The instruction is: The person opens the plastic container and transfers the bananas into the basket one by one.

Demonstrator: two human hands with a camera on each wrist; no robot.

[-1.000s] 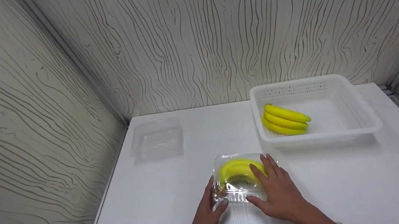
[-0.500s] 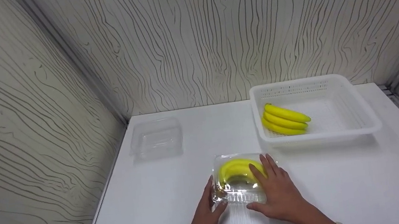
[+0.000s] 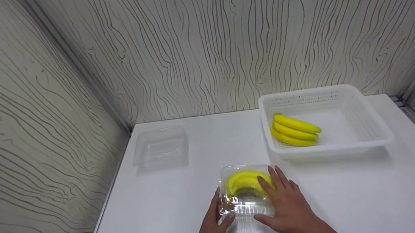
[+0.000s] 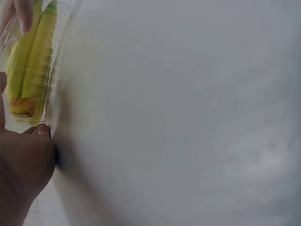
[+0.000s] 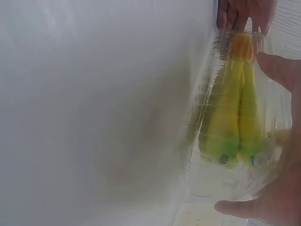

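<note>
A clear plastic box (image 3: 244, 204) with a lid holds a yellow banana bunch (image 3: 243, 182) and lies on the white table (image 3: 352, 194) near me. My right hand (image 3: 287, 204) lies flat on the lid's right half, fingers straight, thumb at the front edge. My left hand (image 3: 214, 219) rests against the box's left end, thumb at the front left corner. The left wrist view shows the bananas (image 4: 29, 56) inside the box. In the right wrist view, the box (image 5: 235, 141) spans between my thumb and fingers.
A white perforated basket (image 3: 367, 116) at the back right holds another banana bunch (image 3: 295, 134). An empty clear plastic box (image 3: 161, 148) sits at the back left. Patterned walls close in the table's left, back and right sides.
Both hands stay on the clear box in the same places. The whole scene sits slightly lower in the head view.
</note>
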